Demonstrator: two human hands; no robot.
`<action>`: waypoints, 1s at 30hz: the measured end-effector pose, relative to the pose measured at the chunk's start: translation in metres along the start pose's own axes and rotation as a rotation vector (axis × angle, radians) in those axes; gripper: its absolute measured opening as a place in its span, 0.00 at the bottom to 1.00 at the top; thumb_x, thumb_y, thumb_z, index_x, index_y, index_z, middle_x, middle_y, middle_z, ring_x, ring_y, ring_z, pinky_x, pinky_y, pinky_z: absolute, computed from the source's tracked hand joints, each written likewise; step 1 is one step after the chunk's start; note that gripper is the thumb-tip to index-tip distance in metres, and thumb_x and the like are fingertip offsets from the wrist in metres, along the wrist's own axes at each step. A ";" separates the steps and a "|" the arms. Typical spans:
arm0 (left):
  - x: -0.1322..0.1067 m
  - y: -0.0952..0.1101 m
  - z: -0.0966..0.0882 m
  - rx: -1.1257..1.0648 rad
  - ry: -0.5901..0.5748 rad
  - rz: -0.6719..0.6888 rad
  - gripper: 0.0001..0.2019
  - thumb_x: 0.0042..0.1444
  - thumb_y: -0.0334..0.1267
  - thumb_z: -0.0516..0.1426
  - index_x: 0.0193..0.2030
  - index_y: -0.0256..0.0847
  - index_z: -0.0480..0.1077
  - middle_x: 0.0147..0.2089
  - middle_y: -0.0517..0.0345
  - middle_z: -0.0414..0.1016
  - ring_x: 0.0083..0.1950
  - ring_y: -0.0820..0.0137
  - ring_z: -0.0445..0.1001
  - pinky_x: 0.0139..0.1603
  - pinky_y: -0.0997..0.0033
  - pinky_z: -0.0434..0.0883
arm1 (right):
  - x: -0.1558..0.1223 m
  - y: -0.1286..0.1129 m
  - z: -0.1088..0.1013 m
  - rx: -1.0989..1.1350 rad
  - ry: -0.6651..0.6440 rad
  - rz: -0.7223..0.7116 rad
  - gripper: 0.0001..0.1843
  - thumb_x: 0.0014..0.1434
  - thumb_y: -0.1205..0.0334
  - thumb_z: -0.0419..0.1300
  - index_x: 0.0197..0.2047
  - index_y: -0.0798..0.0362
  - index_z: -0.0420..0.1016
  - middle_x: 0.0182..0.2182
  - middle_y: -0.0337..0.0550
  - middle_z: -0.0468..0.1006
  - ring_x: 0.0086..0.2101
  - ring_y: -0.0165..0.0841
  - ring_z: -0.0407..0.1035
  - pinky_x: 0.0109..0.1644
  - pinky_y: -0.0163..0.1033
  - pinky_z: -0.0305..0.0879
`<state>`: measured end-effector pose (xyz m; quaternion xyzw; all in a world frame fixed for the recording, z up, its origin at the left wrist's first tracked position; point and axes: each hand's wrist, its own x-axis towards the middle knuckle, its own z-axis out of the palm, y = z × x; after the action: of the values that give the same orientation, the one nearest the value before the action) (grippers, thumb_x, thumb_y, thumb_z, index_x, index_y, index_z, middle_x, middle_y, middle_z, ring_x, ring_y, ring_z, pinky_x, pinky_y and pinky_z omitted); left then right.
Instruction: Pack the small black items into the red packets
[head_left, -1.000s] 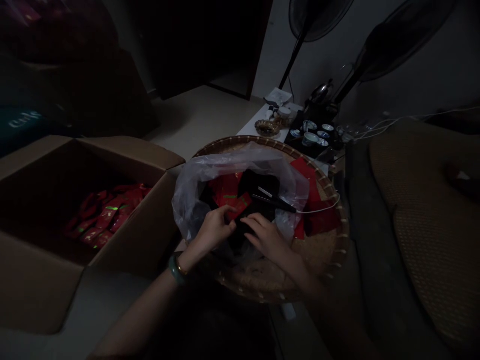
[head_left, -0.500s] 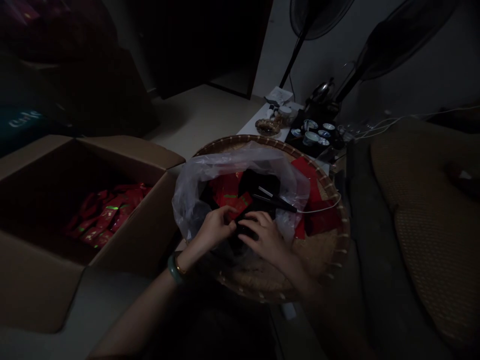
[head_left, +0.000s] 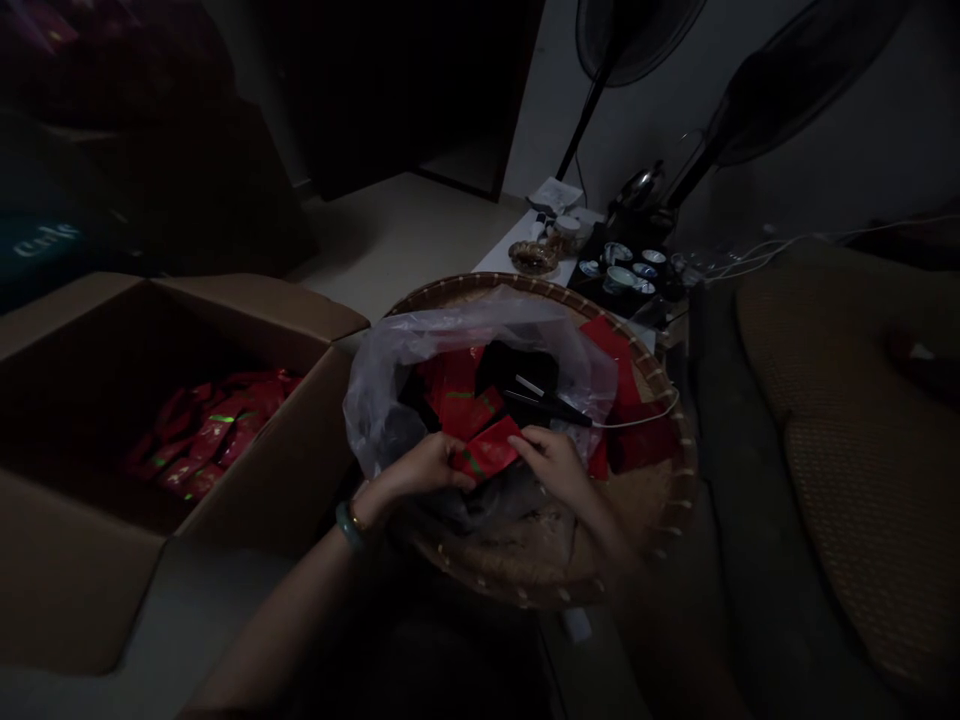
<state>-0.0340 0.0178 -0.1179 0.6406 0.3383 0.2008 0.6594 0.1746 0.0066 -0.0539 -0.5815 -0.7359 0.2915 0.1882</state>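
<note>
Between my two hands a small red packet [head_left: 491, 449] with a green stripe is stretched out over an open clear plastic bag [head_left: 379, 375]. My left hand [head_left: 427, 468] pinches its left end. My right hand [head_left: 553, 462] grips its upper right corner between thumb and fingers. More red packets [head_left: 454, 385] lie in the bag just beyond, beside dark contents too dim to name. A black, long-armed tool [head_left: 551, 406] with a white cord rests on the bag's right side, its arms apart.
The bag sits in a round woven bamboo tray [head_left: 637, 500], with flat red pieces [head_left: 611, 350] at its right. At left stands an open cardboard box [head_left: 277, 490] holding several red packets [head_left: 217, 430]. Behind are cups [head_left: 621, 280] and fans [head_left: 637, 40]; a woven seat [head_left: 862, 500] is at right.
The red packet has come up into view between my hands, where dark material was before. My right hand has moved slightly right and closed on the packet's corner.
</note>
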 end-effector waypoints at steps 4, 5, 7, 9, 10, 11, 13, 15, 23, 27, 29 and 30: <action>0.000 0.000 0.001 -0.101 -0.070 0.013 0.13 0.40 0.42 0.64 0.28 0.32 0.73 0.25 0.61 0.72 0.26 0.74 0.67 0.28 0.79 0.64 | -0.001 0.009 -0.003 0.106 -0.063 0.081 0.20 0.59 0.53 0.49 0.20 0.54 0.63 0.18 0.35 0.64 0.22 0.27 0.61 0.26 0.32 0.55; 0.000 0.001 0.001 -0.131 -0.073 0.023 0.13 0.40 0.41 0.64 0.29 0.32 0.73 0.25 0.61 0.72 0.26 0.74 0.67 0.28 0.79 0.64 | 0.000 0.010 -0.003 0.123 -0.064 0.075 0.20 0.59 0.53 0.49 0.20 0.54 0.63 0.18 0.35 0.64 0.22 0.27 0.61 0.27 0.32 0.56; 0.001 0.004 0.001 -0.205 -0.058 0.039 0.14 0.41 0.40 0.63 0.32 0.32 0.73 0.26 0.60 0.72 0.27 0.74 0.67 0.29 0.78 0.64 | 0.000 0.009 -0.003 0.131 -0.062 0.033 0.21 0.59 0.52 0.50 0.19 0.54 0.63 0.22 0.37 0.64 0.25 0.28 0.61 0.29 0.33 0.56; 0.002 0.006 0.004 -0.285 -0.044 0.045 0.14 0.41 0.40 0.63 0.34 0.32 0.73 0.27 0.60 0.72 0.27 0.74 0.67 0.30 0.78 0.65 | 0.001 0.006 -0.001 0.121 -0.083 -0.010 0.19 0.58 0.53 0.51 0.20 0.55 0.66 0.25 0.38 0.64 0.28 0.28 0.61 0.32 0.33 0.57; 0.003 0.007 0.006 -0.314 -0.045 0.040 0.14 0.41 0.39 0.63 0.34 0.32 0.73 0.27 0.60 0.72 0.27 0.74 0.67 0.29 0.78 0.65 | 0.001 0.005 0.001 0.119 -0.104 -0.021 0.18 0.58 0.53 0.52 0.22 0.55 0.68 0.27 0.39 0.64 0.29 0.28 0.61 0.32 0.33 0.57; 0.004 0.007 0.009 -0.331 -0.046 0.035 0.15 0.41 0.39 0.63 0.35 0.32 0.73 0.27 0.61 0.72 0.27 0.75 0.67 0.29 0.78 0.64 | 0.001 0.004 0.002 0.118 -0.126 -0.025 0.16 0.57 0.54 0.53 0.25 0.54 0.70 0.27 0.39 0.65 0.30 0.28 0.61 0.33 0.33 0.57; 0.006 0.008 0.014 -0.344 -0.043 0.029 0.17 0.39 0.39 0.64 0.36 0.32 0.73 0.27 0.61 0.72 0.26 0.75 0.66 0.29 0.78 0.64 | 0.002 0.001 0.004 0.108 -0.169 -0.029 0.14 0.58 0.55 0.53 0.28 0.54 0.73 0.28 0.39 0.65 0.30 0.29 0.62 0.33 0.33 0.58; 0.008 0.008 0.018 -0.373 -0.024 0.027 0.18 0.40 0.40 0.64 0.38 0.32 0.72 0.28 0.62 0.71 0.27 0.76 0.66 0.29 0.78 0.64 | 0.002 0.000 0.005 0.098 -0.206 -0.039 0.14 0.58 0.57 0.52 0.27 0.54 0.73 0.28 0.39 0.65 0.31 0.29 0.62 0.34 0.34 0.58; 0.016 0.011 0.023 -0.560 0.056 0.039 0.14 0.41 0.41 0.64 0.30 0.32 0.72 0.21 0.65 0.66 0.23 0.80 0.61 0.25 0.80 0.58 | 0.003 -0.001 0.005 0.116 -0.039 -0.003 0.06 0.51 0.60 0.61 0.32 0.53 0.73 0.30 0.39 0.70 0.30 0.29 0.64 0.31 0.33 0.59; 0.018 0.011 0.027 -0.644 0.138 0.021 0.15 0.38 0.41 0.65 0.31 0.31 0.72 0.23 0.64 0.69 0.24 0.79 0.63 0.27 0.80 0.60 | 0.004 0.000 0.005 0.121 -0.105 -0.039 0.10 0.53 0.61 0.59 0.40 0.52 0.73 0.34 0.40 0.72 0.33 0.30 0.66 0.36 0.34 0.61; 0.017 0.011 0.029 -0.681 0.151 0.013 0.16 0.37 0.40 0.66 0.31 0.31 0.72 0.23 0.63 0.69 0.24 0.79 0.64 0.27 0.80 0.60 | 0.005 0.000 0.005 0.097 -0.176 -0.073 0.08 0.55 0.62 0.58 0.37 0.52 0.74 0.31 0.40 0.71 0.33 0.30 0.66 0.37 0.34 0.60; 0.017 0.012 0.030 -0.702 0.146 0.013 0.16 0.37 0.40 0.66 0.32 0.32 0.72 0.24 0.63 0.70 0.25 0.79 0.65 0.28 0.79 0.61 | 0.005 0.000 0.004 0.081 -0.202 -0.082 0.07 0.56 0.62 0.57 0.35 0.53 0.75 0.29 0.39 0.70 0.32 0.30 0.65 0.36 0.34 0.60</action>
<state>0.0005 0.0097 -0.1113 0.3611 0.2911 0.3540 0.8121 0.1704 0.0107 -0.0574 -0.5106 -0.7619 0.3700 0.1480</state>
